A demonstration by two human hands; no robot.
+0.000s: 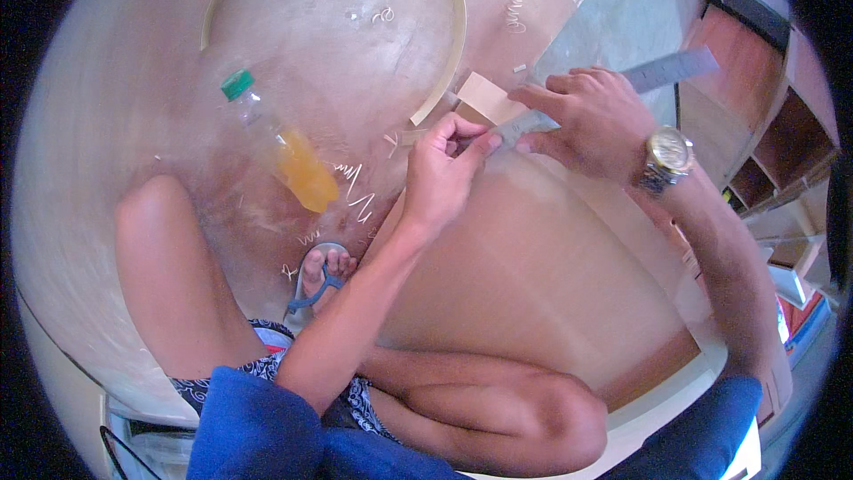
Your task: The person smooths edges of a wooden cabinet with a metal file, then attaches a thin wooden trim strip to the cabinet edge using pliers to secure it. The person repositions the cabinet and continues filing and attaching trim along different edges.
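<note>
**Operator:** Blue sleeves (258, 427) sit closest to my lens at the lower edge, bare knees folded above them. Logging largest first: a wide plywood sheet (533, 276) lies flat on the floor under both forearms.

**Reviewer:** Next in size?

**Operator:** A curved thin wood strip (453, 44) arcs across the board beyond the hands. Then a clear plastic bottle (284, 147) with a green cap and orange liquid, lying tilted, left of the hands and apart from them.

**Reviewer:** Hands?

**Operator:** I see the right hand (591, 120), wristwatch on, spread flat, pressing a steel ruler (662, 71) onto the sheet's far edge. The left hand (449, 169) is pinched narrow, fingertips closed at the ruler's near end; whatever slim thing it grips, I cannot tell. A small wood offcut (487, 96) lies just beside the ruler.
</note>
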